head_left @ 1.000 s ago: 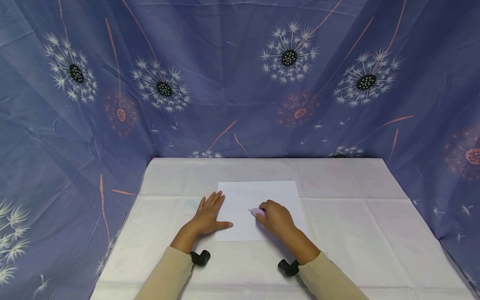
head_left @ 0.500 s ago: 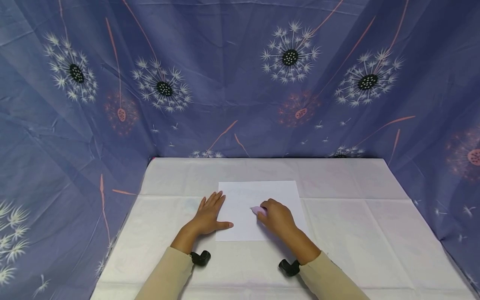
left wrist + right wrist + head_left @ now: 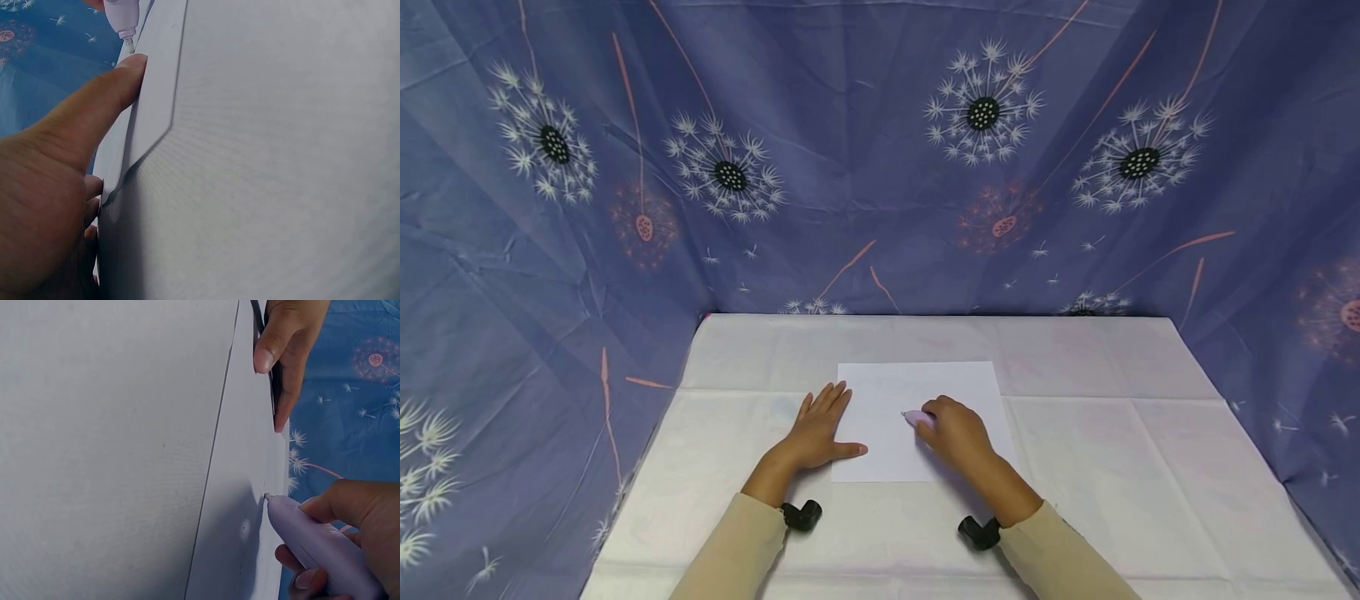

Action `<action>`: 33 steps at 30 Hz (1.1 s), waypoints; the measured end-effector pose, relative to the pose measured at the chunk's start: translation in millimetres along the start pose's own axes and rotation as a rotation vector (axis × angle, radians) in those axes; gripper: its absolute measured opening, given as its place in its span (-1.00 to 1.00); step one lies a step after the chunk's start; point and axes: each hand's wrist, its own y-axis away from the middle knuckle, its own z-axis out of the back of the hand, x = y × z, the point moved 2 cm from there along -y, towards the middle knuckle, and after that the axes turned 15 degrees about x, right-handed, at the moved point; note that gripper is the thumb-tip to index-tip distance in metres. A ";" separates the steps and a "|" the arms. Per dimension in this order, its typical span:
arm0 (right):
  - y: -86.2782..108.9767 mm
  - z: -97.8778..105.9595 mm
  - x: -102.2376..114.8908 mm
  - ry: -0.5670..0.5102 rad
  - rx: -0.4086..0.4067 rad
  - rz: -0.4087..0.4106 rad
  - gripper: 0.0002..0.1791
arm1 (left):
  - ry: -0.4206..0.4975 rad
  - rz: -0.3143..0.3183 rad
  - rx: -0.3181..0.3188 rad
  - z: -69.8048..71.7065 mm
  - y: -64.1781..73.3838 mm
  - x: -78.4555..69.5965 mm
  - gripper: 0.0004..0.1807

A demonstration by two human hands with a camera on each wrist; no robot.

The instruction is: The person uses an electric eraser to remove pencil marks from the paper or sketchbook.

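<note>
A white sheet of paper lies on the cloth-covered table. My left hand rests flat with spread fingers across its left edge, the thumb on the paper. In my right hand I grip a chunky lilac correction pen, thumb on top and fingers curled beneath. Its narrow metal tip points left and meets its shadow at the paper near the middle. The rear of the pen is hidden by the right hand in the head view.
A creased white cloth covers the table around the sheet. Blue fabric with dandelion prints hangs behind and at both sides. A black wrist camera sits at the left cuff, another black camera at the right.
The right hand and the correction pen have shifted very slightly right and away from me. The left hand keeps its place on the paper.
</note>
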 end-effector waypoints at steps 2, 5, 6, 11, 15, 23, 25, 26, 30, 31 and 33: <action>-0.3 -0.1 -0.5 -0.003 0.005 0.000 -0.80 | -0.002 0.003 0.004 0.1 -0.2 0.1 0.17; -0.5 -0.4 -1.4 -0.006 0.016 0.004 -0.80 | -0.008 0.003 0.004 -0.2 -0.4 0.4 0.17; -0.7 -0.4 -1.8 -0.004 0.017 0.004 -0.80 | -0.012 0.006 0.007 -0.3 -0.7 0.5 0.16; -2.3 1.2 -2.8 -0.004 0.007 -0.007 -0.80 | -0.010 0.001 0.005 -0.3 -0.6 0.0 0.16; -2.5 1.8 -3.1 -0.025 0.024 -0.019 -0.79 | -0.011 0.001 0.008 0.4 -0.1 -1.2 0.16; -4.1 2.2 -6.2 -0.012 0.002 -0.011 -0.79 | -0.006 0.000 0.001 2.1 1.9 -2.5 0.16; -4.7 2.3 -6.9 -0.020 0.010 -0.016 -0.79 | -0.007 -0.002 0.001 2.0 1.9 -2.7 0.16; -4.7 2.3 -7.0 -0.022 0.016 -0.017 -0.78 | -0.008 -0.002 0.003 1.8 1.8 -2.7 0.16; -4.7 2.4 -6.8 -0.032 0.029 -0.014 -0.77 | -0.011 0.001 0.006 1.6 1.7 -2.5 0.16; -4.7 2.6 -6.7 -0.030 0.025 -0.014 -0.77 | -0.011 0.001 0.007 1.6 1.9 -2.6 0.16; -5.0 2.4 -7.1 -0.027 0.020 -0.013 -0.78 | -0.008 -0.004 0.006 1.1 1.9 -2.2 0.16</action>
